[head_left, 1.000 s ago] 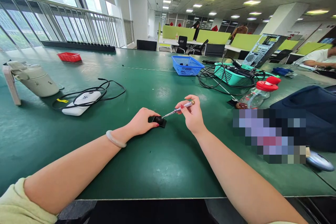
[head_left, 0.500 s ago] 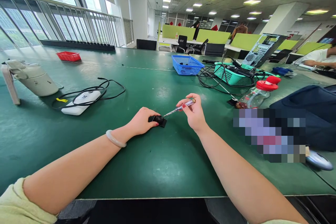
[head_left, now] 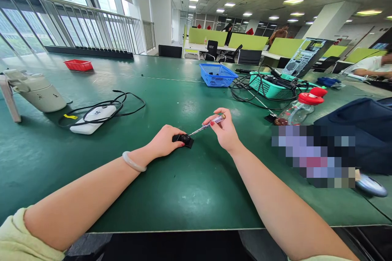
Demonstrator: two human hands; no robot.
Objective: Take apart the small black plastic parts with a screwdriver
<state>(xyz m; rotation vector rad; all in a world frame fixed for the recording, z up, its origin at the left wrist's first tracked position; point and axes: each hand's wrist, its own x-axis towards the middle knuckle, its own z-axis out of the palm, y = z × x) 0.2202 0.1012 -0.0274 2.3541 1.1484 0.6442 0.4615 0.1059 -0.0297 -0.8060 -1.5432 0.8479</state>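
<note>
Gripping one screwdriver (head_left: 208, 124) and one black part (head_left: 184, 139), two hands (head_left: 165, 141).

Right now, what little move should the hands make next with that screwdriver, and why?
Probably a small twist of the screwdriver between the right hand fingers. Its tip already sits on the small black part, which the left hand pins flat on the green table, so pressing down and turning seems the natural step.

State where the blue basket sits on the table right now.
In the head view the blue basket stands on the far part of the green table, right of centre, just left of the teal basket full of black cables.
</note>
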